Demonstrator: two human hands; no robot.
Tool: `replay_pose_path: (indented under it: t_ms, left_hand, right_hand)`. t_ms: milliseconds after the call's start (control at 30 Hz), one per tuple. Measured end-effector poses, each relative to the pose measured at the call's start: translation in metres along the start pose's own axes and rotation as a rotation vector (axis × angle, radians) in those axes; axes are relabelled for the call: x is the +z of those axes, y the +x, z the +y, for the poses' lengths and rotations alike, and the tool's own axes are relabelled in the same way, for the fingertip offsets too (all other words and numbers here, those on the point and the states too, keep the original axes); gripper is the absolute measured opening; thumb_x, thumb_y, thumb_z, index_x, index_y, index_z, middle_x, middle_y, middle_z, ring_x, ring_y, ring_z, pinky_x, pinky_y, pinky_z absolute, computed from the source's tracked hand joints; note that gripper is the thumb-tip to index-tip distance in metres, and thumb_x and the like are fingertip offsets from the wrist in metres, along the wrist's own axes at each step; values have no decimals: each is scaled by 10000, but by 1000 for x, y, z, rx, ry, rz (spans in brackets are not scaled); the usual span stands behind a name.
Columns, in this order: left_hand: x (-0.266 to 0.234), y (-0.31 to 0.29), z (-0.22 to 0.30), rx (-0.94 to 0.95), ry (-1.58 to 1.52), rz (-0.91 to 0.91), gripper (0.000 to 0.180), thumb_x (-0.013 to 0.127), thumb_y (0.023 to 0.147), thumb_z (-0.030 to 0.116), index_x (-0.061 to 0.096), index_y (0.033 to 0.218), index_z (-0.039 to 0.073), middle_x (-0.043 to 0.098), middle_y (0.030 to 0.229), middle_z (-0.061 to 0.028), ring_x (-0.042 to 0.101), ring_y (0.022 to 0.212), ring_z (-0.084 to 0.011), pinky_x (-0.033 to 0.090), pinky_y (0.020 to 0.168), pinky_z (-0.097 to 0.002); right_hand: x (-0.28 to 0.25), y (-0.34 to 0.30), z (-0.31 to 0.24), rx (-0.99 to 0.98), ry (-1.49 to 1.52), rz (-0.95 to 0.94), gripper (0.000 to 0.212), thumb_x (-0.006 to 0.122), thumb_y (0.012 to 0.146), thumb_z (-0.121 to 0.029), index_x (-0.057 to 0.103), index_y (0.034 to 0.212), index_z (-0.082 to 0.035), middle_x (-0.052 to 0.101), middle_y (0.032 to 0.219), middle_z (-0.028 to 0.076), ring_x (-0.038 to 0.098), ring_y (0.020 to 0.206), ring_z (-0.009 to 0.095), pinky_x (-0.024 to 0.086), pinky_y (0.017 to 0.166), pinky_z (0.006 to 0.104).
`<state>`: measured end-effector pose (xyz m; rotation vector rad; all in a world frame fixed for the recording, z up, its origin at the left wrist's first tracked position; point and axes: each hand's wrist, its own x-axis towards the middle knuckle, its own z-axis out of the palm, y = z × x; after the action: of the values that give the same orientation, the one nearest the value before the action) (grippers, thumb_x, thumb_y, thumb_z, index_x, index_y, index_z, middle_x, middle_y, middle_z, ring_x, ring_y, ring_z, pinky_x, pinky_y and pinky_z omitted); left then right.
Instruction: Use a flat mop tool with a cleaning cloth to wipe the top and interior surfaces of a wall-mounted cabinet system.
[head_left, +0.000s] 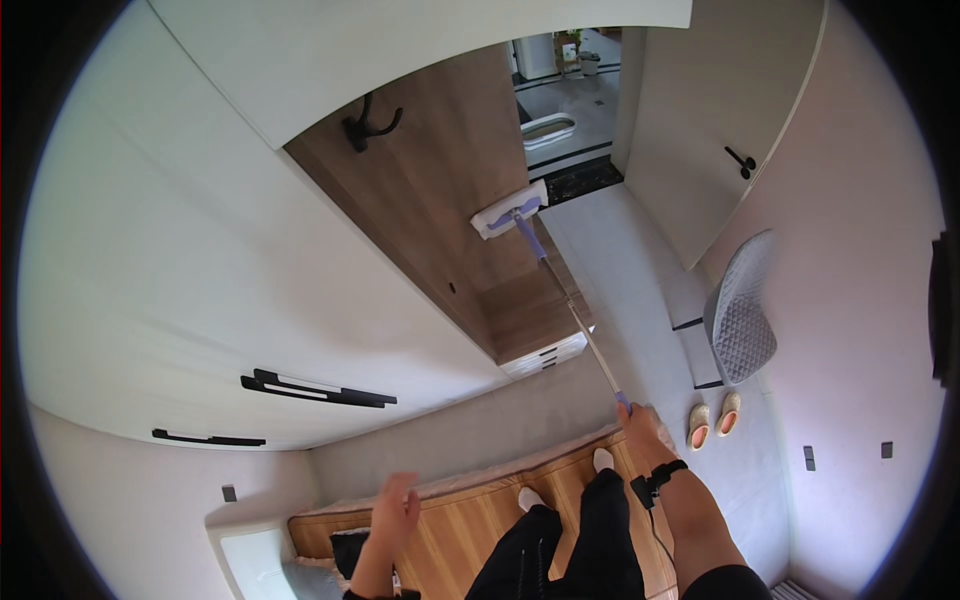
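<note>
I'm judging a slip as the main risk: the right hand [645,432] alone is steering the long flat mop [571,303], so its mop head [497,215] could be twisting off the wood-grain panel [450,130]'s edge, or the pole could be knocking the white drawers [548,357]. The soft bed under the striped mat [450,530] could also be upsetting balance. The right fingers are wrapping the lavender near end; the head is lying well beyond them, up and leftward. The left hand [397,508] is hovering apart, fingers loosely curled, visibly gripping nothing.
</note>
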<state>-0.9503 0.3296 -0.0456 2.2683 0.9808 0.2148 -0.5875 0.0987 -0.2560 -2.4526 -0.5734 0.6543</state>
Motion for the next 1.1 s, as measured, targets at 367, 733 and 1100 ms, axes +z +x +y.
replay_pose_path:
  t_ms: [367, 733, 1100]
  left_hand:
    - [-3, 192, 67, 414, 218, 663, 615, 548, 770, 76, 223, 1274, -61, 207, 1323, -244, 241, 1212, -383, 257, 971, -429]
    - [29, 301, 54, 315, 920, 1187, 550, 575, 772, 292, 389, 1236, 62, 180, 1362, -227, 77, 1241, -470, 144, 930, -605]
    - [32, 311, 38, 500, 1166, 1176, 167, 507, 778, 108, 601, 804, 244, 515, 1182, 59, 212, 1263, -336, -14, 975, -602]
  right_hand:
    - [-28, 4, -6, -77, 25, 48, 440, 460, 831, -402, 548, 768, 25, 545, 638, 230, 554, 636, 376, 417, 564, 435]
    - [-45, 23, 40, -93, 135, -12, 377, 540, 798, -345, 529, 748, 29, 550, 632, 217, 548, 604, 374, 422, 547, 402]
    - [-50, 61, 64, -41, 75, -93, 332, 565, 775, -351, 537, 740, -22, 560, 652, 199, 552, 635, 371, 428, 561, 419]
